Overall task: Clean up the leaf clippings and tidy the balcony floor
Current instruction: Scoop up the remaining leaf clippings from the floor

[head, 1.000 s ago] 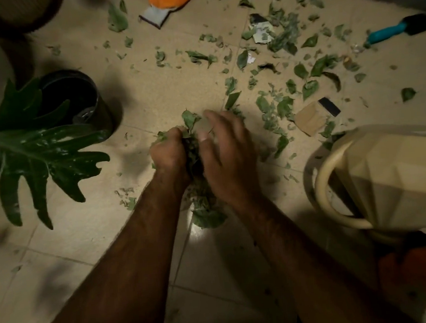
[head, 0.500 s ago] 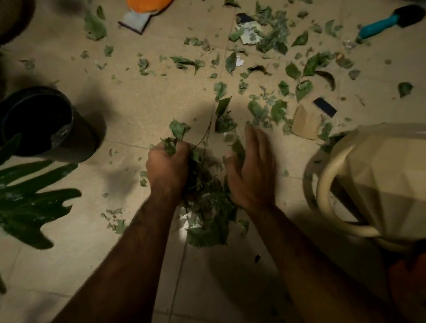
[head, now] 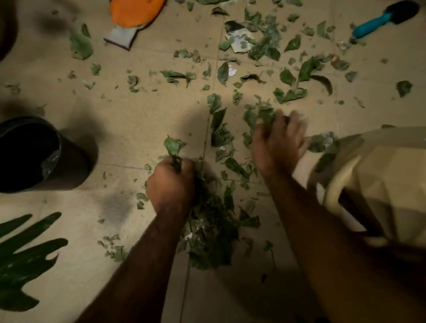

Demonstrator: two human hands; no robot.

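Green leaf clippings (head: 209, 228) sit clenched in my left hand (head: 170, 185). My right hand (head: 278, 141) is blurred, grip unreadable, seemingly just beside the beige faceted plastic can (head: 400, 185). Bare tan tile (head: 128, 132) lies leftward.

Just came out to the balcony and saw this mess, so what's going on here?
A person is gathering leaf clippings off the tiled floor by hand. The left hand grips a bunch of leaves over a gathered pile; the right hand, blurred, reaches into loose leaves farther out. Many clippings lie scattered beyond, near an orange glove and a teal-handled tool.
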